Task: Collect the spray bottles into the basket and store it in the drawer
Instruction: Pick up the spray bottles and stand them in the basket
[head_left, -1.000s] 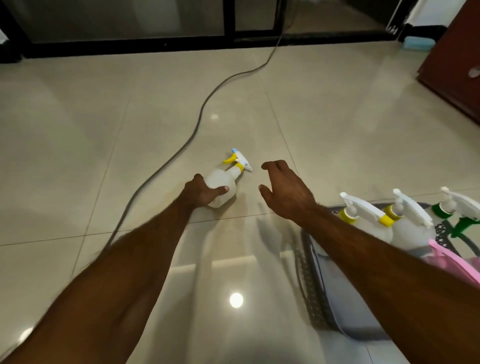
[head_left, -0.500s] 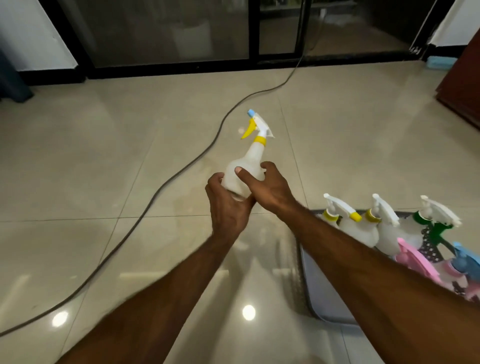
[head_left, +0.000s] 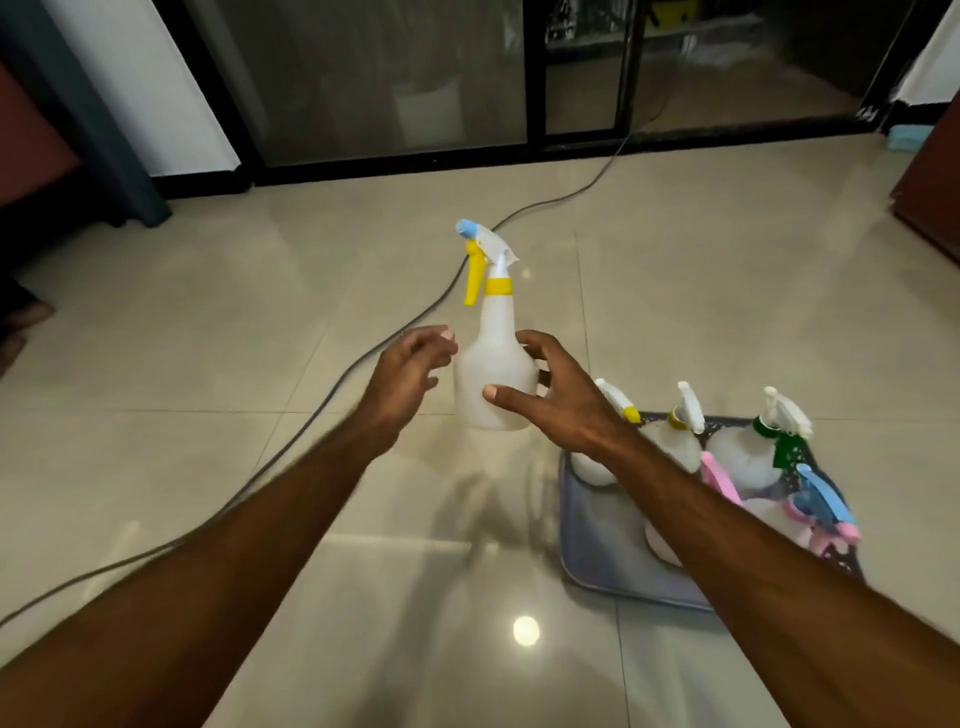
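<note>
A white spray bottle (head_left: 494, 358) with a yellow trigger and collar and a blue nozzle tip stands upright in the air above the floor. My right hand (head_left: 558, 402) grips its body, thumb across the front and fingers behind. My left hand (head_left: 408, 376) hovers just left of the bottle with its fingers spread and nothing in it. To the right, on the floor, a grey basket (head_left: 597, 556) holds several spray bottles with yellow, green, pink and blue heads. My right forearm crosses over the basket's left part.
A dark cable (head_left: 332, 384) snakes across the beige tiled floor from the far glass sliding door (head_left: 395, 73) toward the near left. Dark wooden furniture (head_left: 930, 171) stands at the right edge. A curtain and dark furniture sit at the far left.
The bottle was lifted off the floor by my left hand and passed to my right. My left hand has let go and opened. The view has tilted up.
</note>
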